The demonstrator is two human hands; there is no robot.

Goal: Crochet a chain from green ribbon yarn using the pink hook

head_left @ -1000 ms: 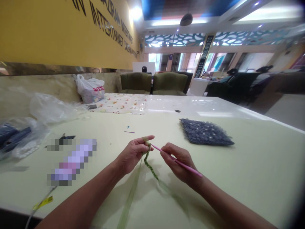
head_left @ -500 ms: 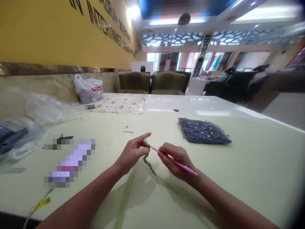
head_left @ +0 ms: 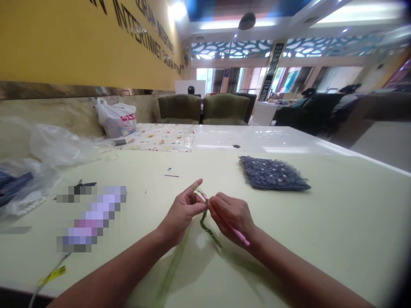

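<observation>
Clear plastic, far left of the grip: a see-through bag (head_left: 45, 179), dark blue stuff (head_left: 14, 185) inside; beyond it, a white carrier bag (head_left: 108, 112), contents hard to tell. Green ribbon (head_left: 173, 267), probably light and slippery, trails below the left hand (head_left: 180, 214). Right hand (head_left: 231, 211) curls snugly round a stiff-looking pink hook (head_left: 240, 236). Between them, left thumb and fingers pinch a likely soft chain (head_left: 209, 232) at its top, the place to hold.
</observation>
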